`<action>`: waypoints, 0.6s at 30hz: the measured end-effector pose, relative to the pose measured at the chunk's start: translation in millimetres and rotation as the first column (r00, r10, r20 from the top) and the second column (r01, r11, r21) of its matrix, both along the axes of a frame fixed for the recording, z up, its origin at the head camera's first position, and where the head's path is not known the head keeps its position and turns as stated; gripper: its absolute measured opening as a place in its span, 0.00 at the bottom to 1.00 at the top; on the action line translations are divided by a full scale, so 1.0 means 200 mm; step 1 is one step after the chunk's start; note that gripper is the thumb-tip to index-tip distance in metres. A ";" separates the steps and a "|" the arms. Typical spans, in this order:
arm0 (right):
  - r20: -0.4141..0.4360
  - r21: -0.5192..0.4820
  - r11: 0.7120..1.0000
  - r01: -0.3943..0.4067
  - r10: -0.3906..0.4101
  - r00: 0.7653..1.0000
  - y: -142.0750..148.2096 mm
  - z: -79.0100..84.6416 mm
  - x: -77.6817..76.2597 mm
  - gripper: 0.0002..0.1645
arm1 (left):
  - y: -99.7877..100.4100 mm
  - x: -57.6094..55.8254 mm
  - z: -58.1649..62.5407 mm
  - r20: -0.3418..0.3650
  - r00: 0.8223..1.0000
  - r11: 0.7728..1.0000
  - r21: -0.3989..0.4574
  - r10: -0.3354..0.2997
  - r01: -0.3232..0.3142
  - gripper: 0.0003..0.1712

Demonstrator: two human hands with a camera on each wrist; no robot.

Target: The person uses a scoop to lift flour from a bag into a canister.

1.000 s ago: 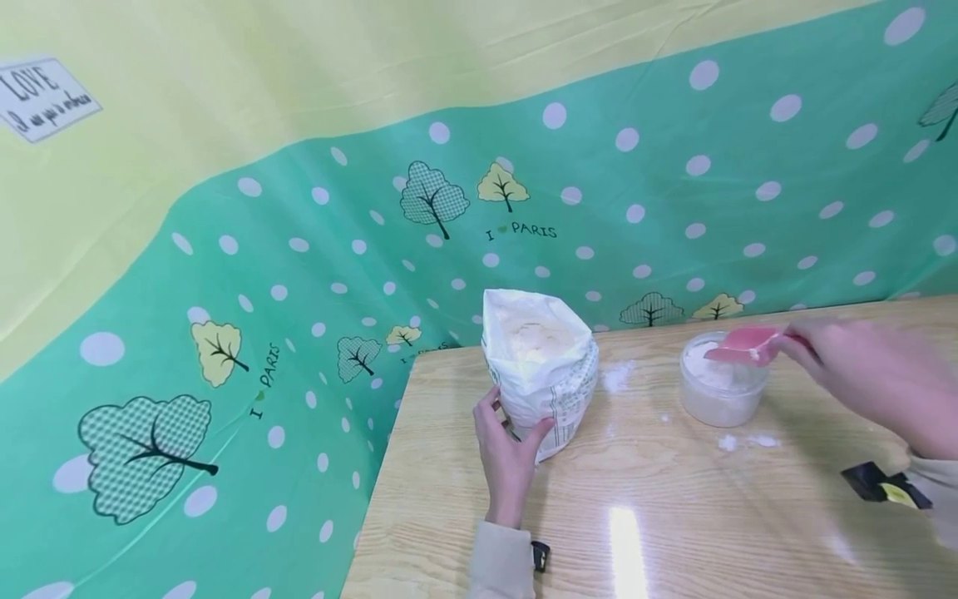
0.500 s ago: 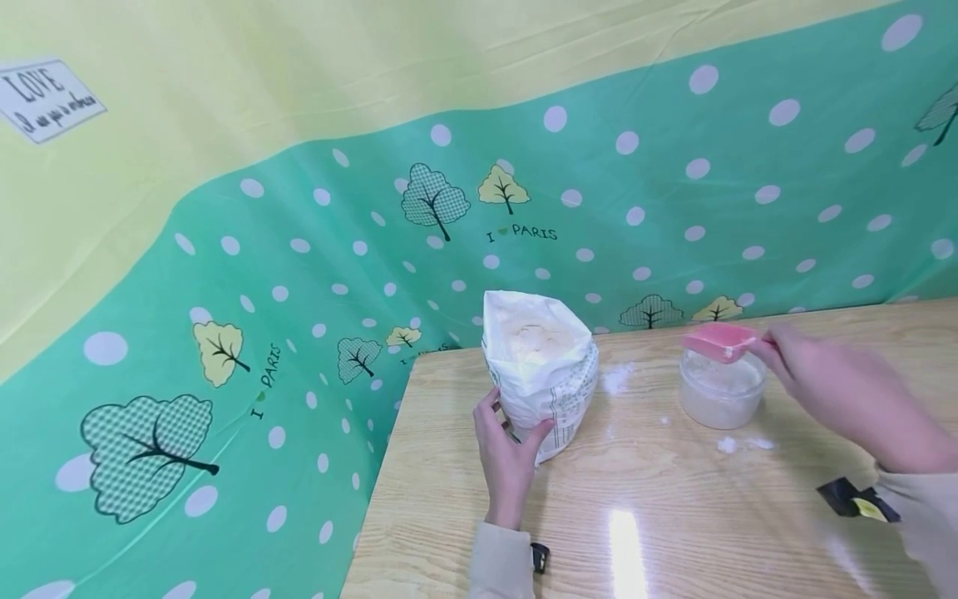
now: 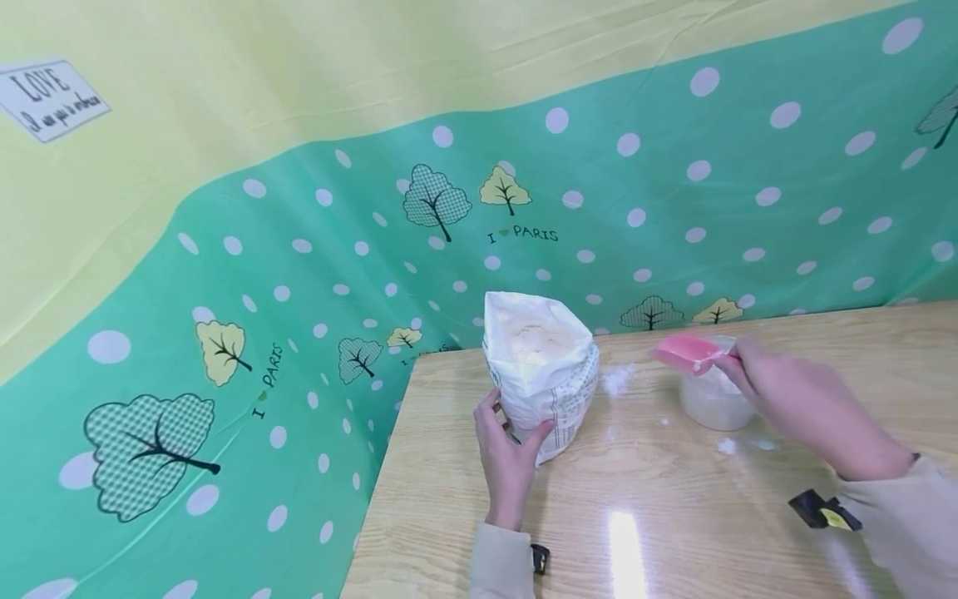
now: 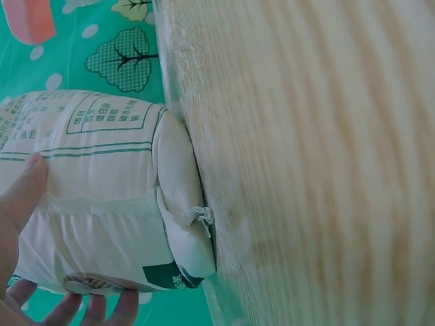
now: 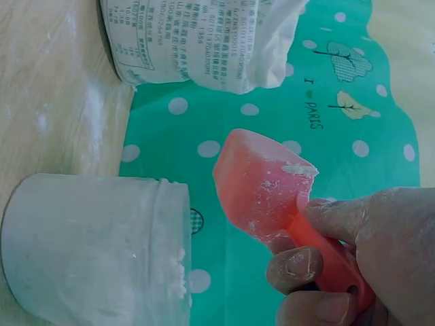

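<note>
A white printed bag (image 3: 540,366) of pale powder stands with its top open at the table's back left. My left hand (image 3: 509,449) grips its lower part, thumb on the near side and fingers around the left, as the left wrist view also shows for the bag (image 4: 102,176). My right hand (image 3: 793,395) holds a pink scoop (image 3: 684,353) by its handle, above and left of a clear round tub (image 3: 717,403). In the right wrist view white powder clings to the scoop (image 5: 262,187). Powder fills part of the tub (image 5: 102,244); the scoop's inside is hidden there.
White powder spills (image 3: 617,378) mark the wooden table (image 3: 584,507) between bag and tub, with small clumps in front of the tub. A green and yellow printed curtain (image 3: 337,274) hangs behind the table and on its left side.
My right hand has carried the pink scoop leftward from over the tub towards the bag. The left hand and the bag have stayed in place.
</note>
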State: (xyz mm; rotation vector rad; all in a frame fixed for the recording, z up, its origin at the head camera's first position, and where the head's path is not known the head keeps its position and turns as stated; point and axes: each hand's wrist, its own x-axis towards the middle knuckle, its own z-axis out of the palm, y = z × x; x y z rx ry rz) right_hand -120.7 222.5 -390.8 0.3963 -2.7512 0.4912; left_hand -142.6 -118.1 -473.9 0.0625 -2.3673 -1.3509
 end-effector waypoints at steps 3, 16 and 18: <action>-0.010 -0.007 1.000 -0.014 0.014 1.000 -0.03 -0.02 -0.01 0.14 | 0.00 0.00 0.00 0.002 1.000 1.000 0.005 0.005 -0.005 0.52; 0.110 -0.060 0.996 -0.061 0.068 0.992 -0.23 -0.10 0.03 0.12 | 0.01 0.00 0.00 -0.004 1.000 1.000 0.001 0.010 -0.010 0.52; 0.124 -0.061 0.996 -0.060 0.067 0.990 -0.25 -0.11 0.04 0.12 | 0.01 0.00 0.00 -0.001 1.000 1.000 0.003 0.013 -0.013 0.52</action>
